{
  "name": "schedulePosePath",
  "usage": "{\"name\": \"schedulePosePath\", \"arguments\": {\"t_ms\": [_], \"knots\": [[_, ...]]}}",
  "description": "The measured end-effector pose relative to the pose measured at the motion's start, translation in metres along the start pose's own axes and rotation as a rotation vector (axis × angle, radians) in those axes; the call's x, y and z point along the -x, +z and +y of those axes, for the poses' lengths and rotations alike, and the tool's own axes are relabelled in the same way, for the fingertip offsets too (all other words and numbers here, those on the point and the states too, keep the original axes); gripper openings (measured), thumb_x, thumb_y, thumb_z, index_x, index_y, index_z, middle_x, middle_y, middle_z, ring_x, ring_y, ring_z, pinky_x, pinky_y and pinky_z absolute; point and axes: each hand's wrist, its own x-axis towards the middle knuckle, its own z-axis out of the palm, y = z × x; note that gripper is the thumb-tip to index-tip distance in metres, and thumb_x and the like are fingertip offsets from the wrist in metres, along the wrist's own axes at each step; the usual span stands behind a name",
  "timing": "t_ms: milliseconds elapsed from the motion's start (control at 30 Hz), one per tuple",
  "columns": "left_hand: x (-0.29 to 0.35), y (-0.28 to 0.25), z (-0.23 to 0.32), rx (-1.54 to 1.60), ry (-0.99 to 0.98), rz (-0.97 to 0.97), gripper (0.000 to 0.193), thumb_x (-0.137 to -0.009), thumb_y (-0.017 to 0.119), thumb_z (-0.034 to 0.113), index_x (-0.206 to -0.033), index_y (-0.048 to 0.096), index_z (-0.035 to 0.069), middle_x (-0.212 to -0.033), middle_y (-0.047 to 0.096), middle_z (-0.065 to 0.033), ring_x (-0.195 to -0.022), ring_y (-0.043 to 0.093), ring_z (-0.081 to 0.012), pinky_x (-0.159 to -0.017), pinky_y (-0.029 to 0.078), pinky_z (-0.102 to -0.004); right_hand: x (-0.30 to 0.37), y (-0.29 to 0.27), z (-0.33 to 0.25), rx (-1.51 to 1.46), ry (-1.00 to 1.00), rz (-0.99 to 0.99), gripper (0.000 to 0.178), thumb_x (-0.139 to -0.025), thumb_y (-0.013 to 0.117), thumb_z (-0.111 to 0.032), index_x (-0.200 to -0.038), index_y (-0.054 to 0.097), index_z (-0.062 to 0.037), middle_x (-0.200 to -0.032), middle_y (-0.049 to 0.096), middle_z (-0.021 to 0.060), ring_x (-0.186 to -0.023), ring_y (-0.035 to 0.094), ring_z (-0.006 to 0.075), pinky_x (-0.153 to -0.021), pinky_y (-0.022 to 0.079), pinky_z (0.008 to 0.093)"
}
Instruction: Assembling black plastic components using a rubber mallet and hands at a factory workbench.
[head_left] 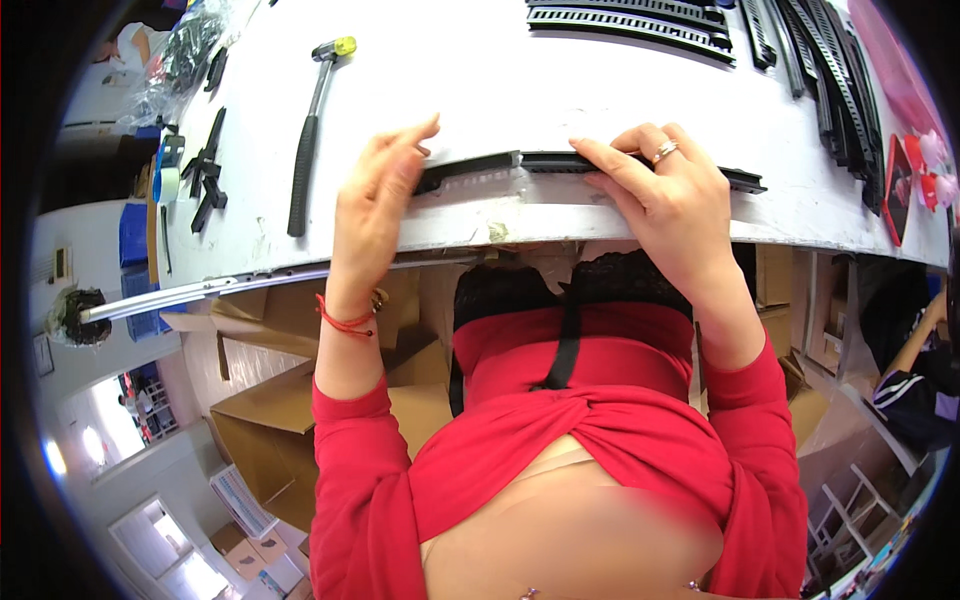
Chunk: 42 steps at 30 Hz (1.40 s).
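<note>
Two black plastic rail pieces lie end to end along the near edge of the white table, meeting at a small joint. The left rail piece (468, 170) slants slightly; its left end is hidden by my left hand (378, 195). That hand is raised on its side with fingers apart, close to the rail. My right hand (668, 190) pinches the right rail piece (552, 162) between thumb and forefinger, with a ring on one finger. The rail's far end sticks out to the right of this hand. A hammer (312, 130) with a black handle and yellow tip lies left of my left hand.
Slotted black rails (630, 30) lie at the back, and more long black strips (830, 90) are stacked at the right. Black plastic parts (207, 175) and a tape roll (168, 170) sit at the left. Below the table edge are open cardboard boxes (265, 410).
</note>
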Motion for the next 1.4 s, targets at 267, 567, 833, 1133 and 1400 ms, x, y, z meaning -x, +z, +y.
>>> {"name": "schedulePosePath", "arguments": {"t_ms": [267, 567, 833, 1133, 1400], "knots": [[-0.018, -0.02, -0.004, 0.016, 0.006, -0.073, 0.034, -0.104, 0.051, 0.022, -0.113, 0.07, -0.004, -0.103, 0.069, -0.0101, -0.097, 0.062, -0.0155, -0.09, 0.047, -0.0273, 0.0, -0.002, 0.001, 0.035, 0.021, -0.014, 0.033, -0.079, 0.075, -0.022, -0.111, 0.072, -0.0241, -0.085, 0.06, -0.0053, -0.074, 0.056, 0.0162, -0.063, 0.048, 0.0299], [-0.018, -0.002, 0.006, -0.077, 0.03, -0.149, 0.023, -0.089, 0.07, 0.007, -0.111, 0.073, 0.003, -0.094, 0.066, -0.0049, -0.09, 0.061, -0.012, -0.077, 0.048, -0.0243, 0.002, -0.007, 0.004, 0.034, 0.046, -0.035, 0.032, -0.081, 0.074, -0.023, -0.113, 0.072, -0.0212, -0.085, 0.059, -0.0015, -0.076, 0.057, 0.0185, -0.064, 0.049, 0.0318], [-0.022, 0.008, 0.008, -0.279, 0.174, -0.225, 0.027, -0.082, 0.076, 0.004, -0.108, 0.073, 0.002, -0.091, 0.065, -0.0071, -0.083, 0.061, -0.0156, -0.075, 0.049, -0.0266, -0.001, -0.007, 0.0, -0.035, 0.109, 0.003, 0.027, -0.078, 0.077, -0.018, -0.105, 0.076, -0.0187, -0.078, 0.06, -0.0017, -0.071, 0.057, 0.0162, -0.061, 0.048, 0.0294], [-0.023, 0.011, 0.008, -0.168, 0.174, -0.226, 0.025, -0.083, 0.074, 0.002, -0.107, 0.072, -0.001, -0.088, 0.063, -0.0074, -0.079, 0.059, -0.0158, -0.07, 0.048, -0.0264, -0.001, -0.005, -0.004, -0.105, 0.124, -0.002, 0.024, -0.075, 0.078, -0.015, -0.099, 0.075, -0.0153, -0.082, 0.066, -0.0023, -0.074, 0.06, 0.0168, -0.063, 0.05, 0.0297], [-0.023, 0.014, 0.003, -0.171, 0.201, -0.204, 0.025, -0.082, 0.074, 0.003, -0.107, 0.072, 0.0, -0.087, 0.062, -0.0078, -0.078, 0.058, -0.0177, -0.069, 0.048, -0.0278, -0.003, -0.006, 0.0, -0.071, 0.076, -0.003, 0.022, -0.077, 0.076, -0.018, -0.099, 0.073, -0.0162, -0.082, 0.064, -0.0032, -0.072, 0.06, 0.0163, -0.061, 0.05, 0.0291]]}}
